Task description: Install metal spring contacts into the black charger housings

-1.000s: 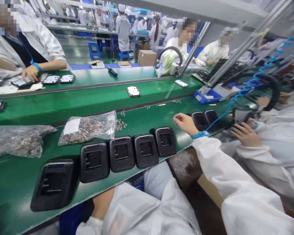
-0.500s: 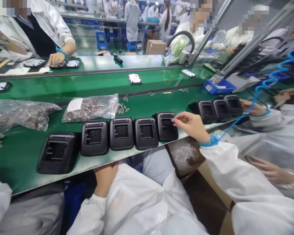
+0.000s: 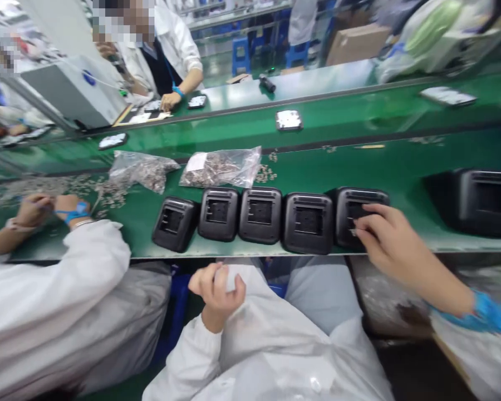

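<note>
My right hand [image 3: 390, 239] is at the rightmost of the row of black charger-like cradles, its thumb and fingertips pinching a small metal piece [image 3: 354, 231]. The fingers partly cover that cradle [image 3: 361, 195], and whether the piece touches it I cannot tell. My left hand [image 3: 217, 292] is raised over my lap, just below the table edge. Its fingers are loosely curled with the thumb apart, and nothing shows in it. Several more cradles, such as the neighbouring cradle [image 3: 308, 223], stand side by side, each with a rectangular recess facing me.
Behind the row lie a clear bag of small metal parts [image 3: 221, 169], another bag [image 3: 144, 170] and loose metal parts [image 3: 266, 174]. A separate cradle [image 3: 484, 203] stands far right. A co-worker's hands [image 3: 50, 210] work at the left. White-faced units [image 3: 289, 120] lie along the green line beyond.
The view has swung to the left. My left hand has come up from the table edge with its fingers showing. My right hand stays at the same cradle, still pinching the small piece.
</note>
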The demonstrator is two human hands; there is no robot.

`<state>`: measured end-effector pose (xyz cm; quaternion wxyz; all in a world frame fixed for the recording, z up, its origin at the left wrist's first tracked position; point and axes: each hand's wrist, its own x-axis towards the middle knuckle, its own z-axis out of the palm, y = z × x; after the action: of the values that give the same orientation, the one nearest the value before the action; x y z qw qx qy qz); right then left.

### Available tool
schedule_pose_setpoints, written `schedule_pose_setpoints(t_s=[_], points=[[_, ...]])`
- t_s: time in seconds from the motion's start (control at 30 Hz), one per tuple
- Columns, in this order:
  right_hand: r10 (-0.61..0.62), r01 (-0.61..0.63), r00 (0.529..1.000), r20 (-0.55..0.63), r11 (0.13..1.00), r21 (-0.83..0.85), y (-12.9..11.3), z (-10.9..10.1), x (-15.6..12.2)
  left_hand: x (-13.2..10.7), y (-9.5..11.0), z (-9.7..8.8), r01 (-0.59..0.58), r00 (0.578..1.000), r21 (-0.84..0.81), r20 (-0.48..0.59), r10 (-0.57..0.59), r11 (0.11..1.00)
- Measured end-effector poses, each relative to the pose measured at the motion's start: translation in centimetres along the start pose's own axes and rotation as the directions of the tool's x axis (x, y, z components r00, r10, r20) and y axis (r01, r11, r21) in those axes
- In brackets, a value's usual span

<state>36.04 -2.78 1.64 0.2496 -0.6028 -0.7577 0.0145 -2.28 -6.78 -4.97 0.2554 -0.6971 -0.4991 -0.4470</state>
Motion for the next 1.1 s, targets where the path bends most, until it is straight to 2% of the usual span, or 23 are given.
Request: schedule_pose_setpoints(t_s=[0.07,0.1,0.17,0.2,0.3,0.5,0.63,0.8,0.83,0.87,0.97,1.0,1.03,1.1], points=[[-0.019,0.018,1.000,-0.011,0.999,-0.033,0.6,0.4,-0.5,2.4,-2.0,-0.2,0.213,0.975,0.121,-0.093,-0.203,0.969],[-0.023,0.023,1.000,-0.008,0.999,-0.046,0.9,0.5,-0.7,3.5,-3.0,-0.2,0.318,0.948,0.159,-0.085,-0.308,0.935],[0.009,-0.007,0.999,0.040,0.998,-0.067,1.6,0.7,-1.0,5.1,-4.7,0.2,0.450,0.884,0.228,0.019,-0.466,0.863],[0.045,-0.039,0.996,0.073,0.997,-0.071,1.8,0.8,-1.0,5.7,-5.2,0.5,0.480,0.851,0.263,0.091,-0.517,0.837],[0.141,-0.135,0.980,0.140,0.989,-0.052,1.7,0.6,-1.0,6.7,-5.7,1.6,0.505,0.770,0.335,0.240,-0.591,0.795],[0.104,-0.104,0.986,0.127,0.995,-0.007,0.0,0.2,0.0,9.2,-5.2,4.6,0.568,0.684,0.377,0.279,-0.674,0.732],[0.114,-0.113,0.980,0.161,0.993,-0.013,0.0,0.0,0.0,10.2,-5.1,5.3,0.590,0.635,0.379,0.327,-0.700,0.713],[0.013,-0.017,0.986,0.166,1.000,0.023,-0.5,0.2,-0.4,9.5,-5.1,4.5,0.590,0.621,0.408,0.321,-0.715,0.697],[-0.008,0.003,0.986,0.166,1.000,0.030,-0.8,0.3,-0.4,9.3,-5.0,4.3,0.589,0.638,0.398,0.305,-0.707,0.704],[-0.022,0.016,0.986,0.164,0.999,0.037,-1.2,0.5,-0.2,9.1,-4.8,4.1,0.581,0.673,0.378,0.275,-0.687,0.721],[-0.052,0.044,0.986,0.161,0.998,0.056,-2.5,1.1,0.4,8.7,-3.4,3.9,0.506,0.804,0.283,0.186,-0.565,0.815],[-0.064,0.056,0.985,0.159,0.997,0.056,-2.8,1.3,0.7,8.6,-2.7,3.9,0.474,0.831,0.262,0.185,-0.526,0.841],[-0.078,0.071,0.985,0.152,0.996,0.052,-3.2,1.6,1.0,8.5,-2.1,4.0,0.449,0.841,0.256,0.202,-0.502,0.856],[-0.112,0.107,0.983,0.143,0.993,0.042,-3.7,2.1,1.5,8.5,-1.0,4.3,0.430,0.823,0.295,0.262,-0.505,0.854]])
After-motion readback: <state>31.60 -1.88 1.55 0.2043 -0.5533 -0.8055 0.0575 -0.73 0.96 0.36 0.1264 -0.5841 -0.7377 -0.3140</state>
